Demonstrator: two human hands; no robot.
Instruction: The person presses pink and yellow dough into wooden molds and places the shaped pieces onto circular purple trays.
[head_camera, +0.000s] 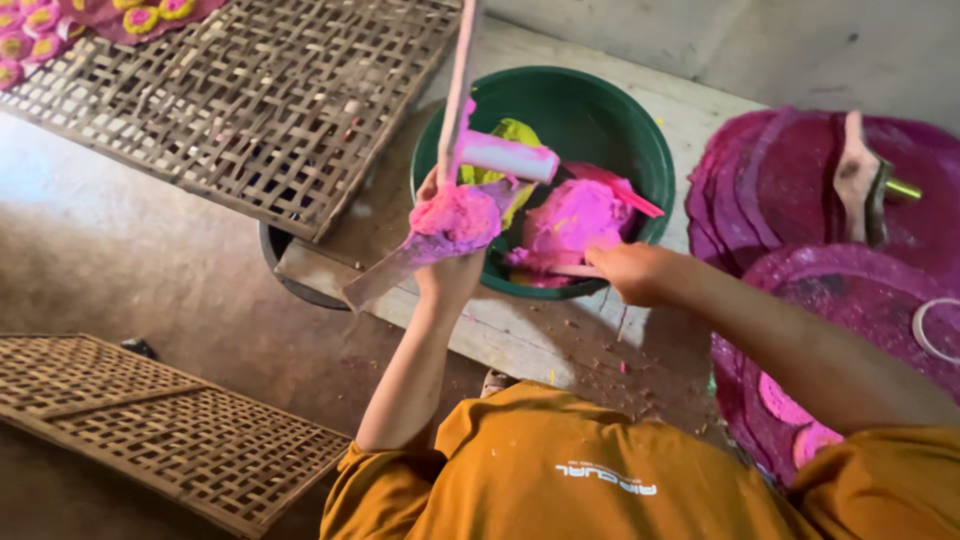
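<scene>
A woven bamboo tray (250, 95) lies at the left on the desk (560, 340). Beside it, the left hand (450, 225) has its grip closed around a lump of pink dough (462, 215) and a flat dough-smeared paddle (385, 272), before the round green plastic basin (600, 105). The right hand (632, 272) closes its grip on a thin stick (572, 270) at the basin's rim, touching the pink dough mass (578, 218) inside. Round magenta sheets (800, 180) lie farthest right.

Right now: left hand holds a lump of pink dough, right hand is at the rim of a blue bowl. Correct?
Not quite. The bowl is green, not blue, as the head view shows. The rest stands: the left hand holds a lump of pink dough, and the right hand is at the bowl's near rim.
</scene>
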